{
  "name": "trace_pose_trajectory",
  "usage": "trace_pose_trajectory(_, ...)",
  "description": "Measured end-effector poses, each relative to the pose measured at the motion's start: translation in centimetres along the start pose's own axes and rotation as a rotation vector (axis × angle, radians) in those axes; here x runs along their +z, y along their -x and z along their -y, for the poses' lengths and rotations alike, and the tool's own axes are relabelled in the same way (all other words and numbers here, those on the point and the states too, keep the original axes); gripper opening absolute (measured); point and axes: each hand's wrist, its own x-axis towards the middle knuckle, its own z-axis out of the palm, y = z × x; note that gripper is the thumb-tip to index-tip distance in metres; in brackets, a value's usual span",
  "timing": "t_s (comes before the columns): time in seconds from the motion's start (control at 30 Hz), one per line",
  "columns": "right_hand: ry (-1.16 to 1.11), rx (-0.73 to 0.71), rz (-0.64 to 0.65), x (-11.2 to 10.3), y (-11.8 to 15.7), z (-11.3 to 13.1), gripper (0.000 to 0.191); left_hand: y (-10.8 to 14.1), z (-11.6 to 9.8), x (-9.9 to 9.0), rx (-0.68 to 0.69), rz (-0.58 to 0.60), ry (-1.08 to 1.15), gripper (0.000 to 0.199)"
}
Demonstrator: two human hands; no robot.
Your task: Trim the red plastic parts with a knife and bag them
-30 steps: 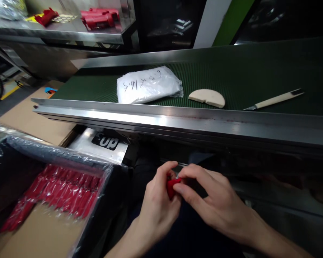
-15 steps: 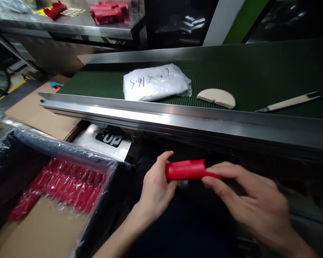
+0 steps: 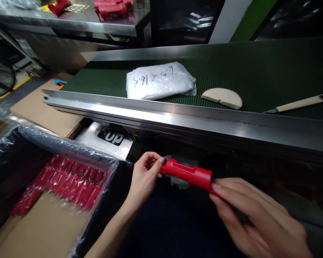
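A hollow red plastic part [image 3: 190, 173], roughly tubular with a cut-out along its side, is held level in front of my body, below the conveyor's edge. My right hand [image 3: 255, 211] grips its right end between thumb and fingers. At the notched left end, the thumb and fingertips of my left hand [image 3: 145, 175] are pinched together against the part. A small greyish, see-through bit shows by those left fingertips; I cannot make out what it is.
A lined bin [image 3: 99, 163] at left holds rows of bagged red parts [image 3: 70, 181] and cardboard. On the green conveyor [image 3: 104, 80] lie a white plastic-wrapped packet [image 3: 160, 81], a beige half-round piece [image 3: 223, 97] and a light-handled knife [image 3: 298, 103]. Red parts [image 3: 114, 9] rest on the steel bench behind.
The left hand has shifted from wrapping the part's left end to pinching at its tip. The part now slopes down to the right, its cut-out side showing. The right hand has moved slightly lower.
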Motion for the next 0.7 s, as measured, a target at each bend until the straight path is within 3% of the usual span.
trace_pose_trajectory(0.2,-0.003,-0.077,0.064,-0.2,-0.1,-0.5,0.04,0.7,0.0,0.0,-0.012,0.031,0.061,0.023)
trace_pose_trajectory(0.47,0.193,-0.358,0.253,0.4,0.9,-1.1,0.034,1.5,-0.3,0.1,0.082,0.068,-0.02,0.02)
trace_pose_trajectory(0.6,0.215,-0.308,0.181,0.9,1.1,-1.4,0.033,2.4,-0.1,0.6,0.205,0.008,-0.081,0.015)
trace_pose_trajectory(0.7,0.121,-0.164,-0.002,1.8,1.0,-0.6,0.033,3.4,0.5,1.3,0.27,-0.056,-0.091,0.012)
